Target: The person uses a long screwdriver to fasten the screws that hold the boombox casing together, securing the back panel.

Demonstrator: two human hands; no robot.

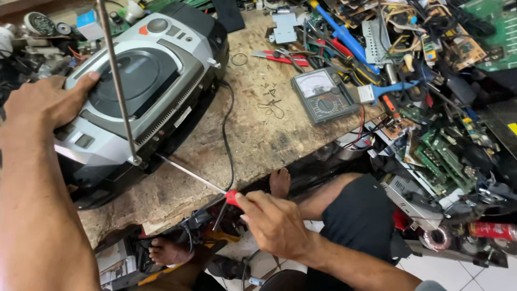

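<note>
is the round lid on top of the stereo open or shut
Shut. The round dark lid lies flush in the silver top of the stereo, no gap showing; the left hand rests beside it.

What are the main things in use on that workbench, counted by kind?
Portable stereo players: 1, silver and black, steadied by the left hand
Screwdrivers in hand: 1, red-handled, held by the right hand
Analogue meters: 1
Blue-handled tools: 2
Total: 5

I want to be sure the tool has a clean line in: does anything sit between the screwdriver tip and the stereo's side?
Nothing visible blocks it. The screwdriver in the right hand runs bare across the workbench to the stereo, which the left hand steadies. The black cord passes beside the shaft.
</note>
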